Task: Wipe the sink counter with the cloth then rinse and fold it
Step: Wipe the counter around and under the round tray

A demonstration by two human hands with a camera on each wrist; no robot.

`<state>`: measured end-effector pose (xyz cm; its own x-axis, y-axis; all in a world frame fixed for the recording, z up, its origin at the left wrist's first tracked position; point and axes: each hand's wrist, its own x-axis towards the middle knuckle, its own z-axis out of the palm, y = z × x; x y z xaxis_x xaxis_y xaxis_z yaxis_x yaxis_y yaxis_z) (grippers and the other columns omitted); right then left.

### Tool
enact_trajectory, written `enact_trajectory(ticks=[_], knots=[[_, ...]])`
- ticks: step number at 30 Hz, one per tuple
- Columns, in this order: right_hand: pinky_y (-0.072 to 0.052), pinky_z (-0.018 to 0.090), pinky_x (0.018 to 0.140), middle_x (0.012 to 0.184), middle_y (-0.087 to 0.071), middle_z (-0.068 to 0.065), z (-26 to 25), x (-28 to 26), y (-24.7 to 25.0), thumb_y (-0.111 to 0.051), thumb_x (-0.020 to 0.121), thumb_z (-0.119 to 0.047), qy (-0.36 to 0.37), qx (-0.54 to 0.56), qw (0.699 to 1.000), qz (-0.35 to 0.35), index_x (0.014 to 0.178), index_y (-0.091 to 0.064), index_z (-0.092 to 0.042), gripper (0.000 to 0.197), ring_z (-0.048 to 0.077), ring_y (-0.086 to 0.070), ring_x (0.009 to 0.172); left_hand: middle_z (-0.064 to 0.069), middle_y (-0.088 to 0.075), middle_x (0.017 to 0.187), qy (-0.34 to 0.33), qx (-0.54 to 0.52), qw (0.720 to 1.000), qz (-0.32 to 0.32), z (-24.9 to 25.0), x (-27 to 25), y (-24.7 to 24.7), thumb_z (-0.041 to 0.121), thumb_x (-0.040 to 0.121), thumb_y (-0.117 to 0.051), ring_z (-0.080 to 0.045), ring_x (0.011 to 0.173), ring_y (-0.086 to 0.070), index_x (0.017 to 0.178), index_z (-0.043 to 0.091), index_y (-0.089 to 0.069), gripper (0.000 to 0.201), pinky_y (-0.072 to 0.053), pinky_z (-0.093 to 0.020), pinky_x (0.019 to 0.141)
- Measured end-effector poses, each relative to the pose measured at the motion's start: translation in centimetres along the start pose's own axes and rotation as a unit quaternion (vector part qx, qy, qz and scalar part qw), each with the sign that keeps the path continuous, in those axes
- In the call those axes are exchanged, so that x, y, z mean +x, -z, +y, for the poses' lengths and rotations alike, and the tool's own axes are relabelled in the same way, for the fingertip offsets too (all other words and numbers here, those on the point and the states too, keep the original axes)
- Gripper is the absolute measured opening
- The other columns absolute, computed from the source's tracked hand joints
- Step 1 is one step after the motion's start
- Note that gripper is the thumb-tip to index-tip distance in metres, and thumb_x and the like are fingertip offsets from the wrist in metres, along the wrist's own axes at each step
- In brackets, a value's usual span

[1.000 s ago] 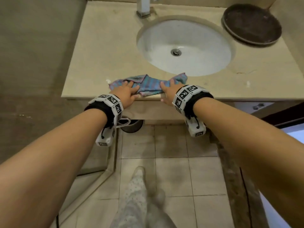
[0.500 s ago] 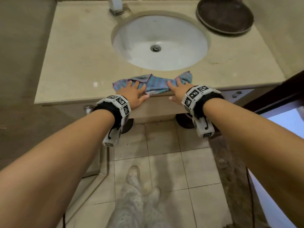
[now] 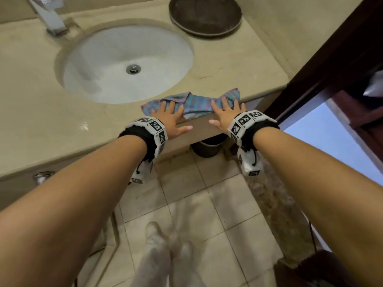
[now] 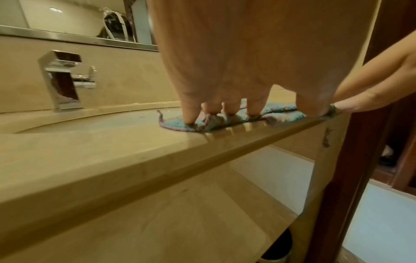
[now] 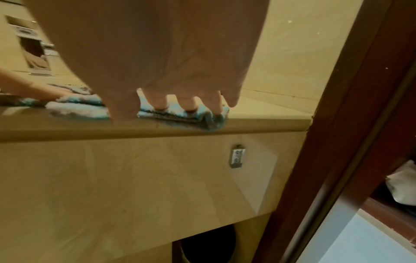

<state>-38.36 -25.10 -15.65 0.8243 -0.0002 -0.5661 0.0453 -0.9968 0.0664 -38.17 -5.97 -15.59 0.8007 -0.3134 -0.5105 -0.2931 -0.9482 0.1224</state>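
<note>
The cloth (image 3: 191, 105) lies flat on the worktop (image 3: 41, 112), right at its front edge and near its right corner. It is striped blue and purple and a bit crumpled. Its long side runs left to right, along the front edge. One end points to the left, toward the front rim of the sink (image 3: 126, 63). The other end points to the right corner of the worktop. A small part of the cloth hangs just over the front edge.

The left hand (image 3: 171, 121) presses down on the left end of the cloth. Its fingers (image 4: 189, 113) are straight and spread, with the tips pushing into the cloth. Its thumb sticks out over the front edge. The right hand (image 3: 224, 113) presses on the right end in the same way, with its fingers (image 5: 188, 105) straight and spread on the cloth. The two hands are apart, with bare cloth between them. Neither hand grips the cloth.

A silver tap (image 3: 49, 19) stands at the back edge, behind the sink. A dark round tray (image 3: 205, 15) sits at the back right corner. Each wrist wears a band (image 3: 245, 123) with black and white square patterns. I can read no words on anything.
</note>
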Motion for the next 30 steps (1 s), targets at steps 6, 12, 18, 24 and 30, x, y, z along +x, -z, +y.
enact_trajectory(ticks=[6, 12, 18, 24, 30], knots=[[-0.005, 0.052, 0.118, 0.16, 0.009, 0.005, 4.9, 3.0, 1.4, -0.021, 0.097, -0.055, -0.039, 0.046, 0.998, 0.004, 0.15, 0.005, -0.031, 0.064, 0.042, 0.0, 0.145, -0.005, 0.01, 0.159, -0.044, 0.031, 0.999, -0.004, 2.8, 5.5, 2.6, 0.064, 0.089, -0.03, -0.031, 0.147, 0.007, 0.151, 0.024, 0.004, 0.081, -0.007, -0.055, 0.116], [-0.008, 0.055, 0.116, 0.159, 0.011, 0.005, 9.5, 7.8, 3.9, -0.023, 0.097, -0.053, -0.085, 0.099, 0.991, 0.0, 0.151, 0.005, -0.028, 0.065, 0.043, 0.005, 0.144, -0.006, 0.01, 0.159, -0.08, 0.05, 0.995, -0.017, 5.5, 13.1, 6.8, 0.061, 0.091, -0.028, -0.032, 0.146, 0.007, 0.151, 0.023, 0.003, 0.077, -0.007, -0.054, 0.115], [-0.01, 0.052, 0.116, 0.159, 0.007, 0.01, 12.8, 12.5, 6.4, -0.023, 0.095, -0.058, -0.109, 0.081, 0.991, 0.015, 0.151, 0.004, -0.026, 0.07, 0.045, -0.002, 0.143, -0.006, 0.009, 0.159, -0.106, 0.07, 0.992, -0.008, 6.6, 19.2, 10.2, 0.06, 0.091, -0.028, -0.032, 0.146, 0.007, 0.15, 0.023, 0.002, 0.076, -0.007, -0.054, 0.115], [-0.011, 0.052, 0.117, 0.159, 0.009, 0.006, 15.1, 16.1, 9.1, -0.024, 0.09, -0.065, -0.1, 0.055, 0.993, 0.014, 0.15, 0.006, -0.03, 0.076, 0.047, -0.009, 0.142, -0.006, 0.008, 0.159, -0.109, 0.076, 0.991, -0.008, 7.3, 23.2, 12.6, 0.061, 0.091, -0.028, -0.032, 0.146, 0.007, 0.151, 0.022, 0.001, 0.077, -0.007, -0.055, 0.115], [-0.008, 0.048, 0.118, 0.159, 0.011, 0.011, 15.7, 18.8, 11.2, -0.029, 0.091, -0.063, -0.067, 0.046, 0.997, 0.012, 0.151, 0.007, -0.026, 0.078, 0.043, -0.007, 0.144, -0.007, 0.009, 0.159, -0.101, 0.069, 0.992, -0.008, 7.9, 25.3, 13.9, 0.062, 0.09, -0.029, -0.032, 0.146, 0.009, 0.151, 0.021, 0.001, 0.079, -0.006, -0.054, 0.116]])
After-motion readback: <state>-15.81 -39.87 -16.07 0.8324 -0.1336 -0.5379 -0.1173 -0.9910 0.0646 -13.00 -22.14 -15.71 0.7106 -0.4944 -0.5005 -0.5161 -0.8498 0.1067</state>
